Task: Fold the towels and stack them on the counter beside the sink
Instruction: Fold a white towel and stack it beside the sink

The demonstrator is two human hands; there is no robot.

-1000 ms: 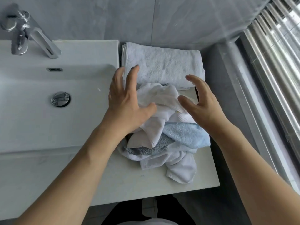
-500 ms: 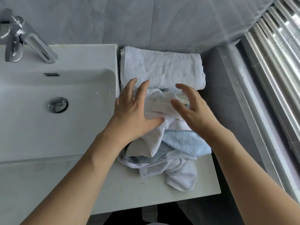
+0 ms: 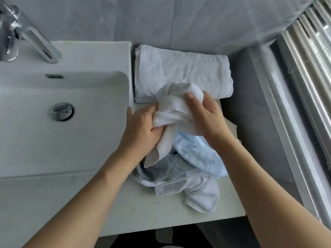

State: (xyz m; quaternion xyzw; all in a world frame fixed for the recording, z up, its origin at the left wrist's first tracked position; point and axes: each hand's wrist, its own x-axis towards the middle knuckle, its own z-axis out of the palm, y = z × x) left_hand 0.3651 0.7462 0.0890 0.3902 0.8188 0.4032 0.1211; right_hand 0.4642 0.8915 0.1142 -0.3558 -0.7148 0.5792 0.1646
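White towel [image 3: 176,102] is bunched in the clamped grip of left hand [image 3: 143,129] and right hand [image 3: 206,119], beside an empty sink [image 3: 62,133].

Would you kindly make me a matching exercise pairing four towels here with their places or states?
Things:
1. White towel
2. Folded towel
3. Blue towel
4. Grey towel

States:
A. Lying flat against the wall
B. Gripped by both hands
C. Crumpled under the right wrist
D. In the pile below the left hand

Pairs: 1-B, 2-A, 3-C, 4-D
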